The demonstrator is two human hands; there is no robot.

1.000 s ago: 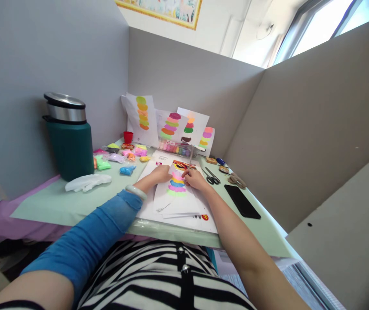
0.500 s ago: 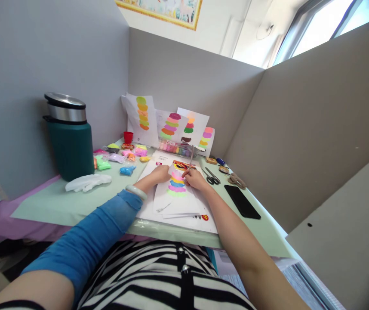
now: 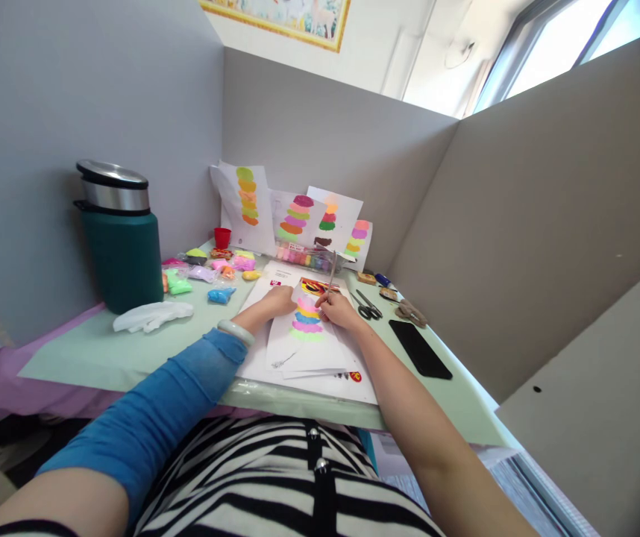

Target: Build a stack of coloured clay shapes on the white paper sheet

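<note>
A white sheet of paper (image 3: 304, 356) with stacked bands of pink, yellow, blue, purple and green lies before me, a small pencil-like scribble at its lower left. At its upper left edge, my left hand (image 3: 280, 300) has its fingers closed against the paper. My right hand (image 3: 338, 309) is closed round a thin, greyish, stick-like tool (image 3: 333, 267), which points upward; its exact kind is too small to tell. The right fingertips are beside the coloured bands. Under the paper is a larger white printed board (image 3: 253, 359).
Left stand a green bottle (image 3: 121, 257), a white crumpled glove-like thing (image 3: 153, 317) and coloured clay packets (image 3: 202, 274). Painted sheets (image 3: 253, 239) lean at the back beside a red cup (image 3: 222, 238). Right lie scissors (image 3: 369, 306) and a black phone (image 3: 419, 349). Grey partitions enclose the table.
</note>
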